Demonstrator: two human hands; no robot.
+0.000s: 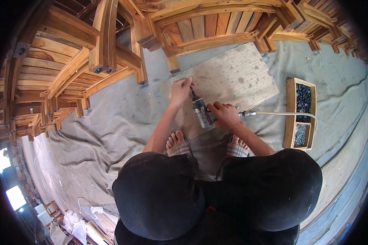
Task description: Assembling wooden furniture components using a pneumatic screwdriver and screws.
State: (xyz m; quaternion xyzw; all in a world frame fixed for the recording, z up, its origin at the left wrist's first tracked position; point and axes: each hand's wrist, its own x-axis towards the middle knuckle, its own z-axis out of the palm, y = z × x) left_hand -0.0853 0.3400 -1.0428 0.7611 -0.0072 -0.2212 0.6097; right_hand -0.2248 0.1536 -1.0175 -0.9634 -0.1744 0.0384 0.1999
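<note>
I squat over a worn wooden board (241, 77) lying on a grey cloth. My right hand (224, 115) grips a grey pneumatic driver (202, 113) with a pale air hose (282, 114) running off to the right. My left hand (180, 89) pinches the front end of the tool, at its bit, with the fingers closed around something small that I cannot make out. Both of my bare feet (176, 140) rest near the board's near edge, and my dark-clad knees fill the lower part of the view.
A wooden tray (291, 110) with compartments of dark and silvery fasteners sits to the right of the board. Stacked wooden chair frames (86, 53) crowd the left and top. The grey cloth (110, 118) covers the floor; bags and clutter lie at the lower left.
</note>
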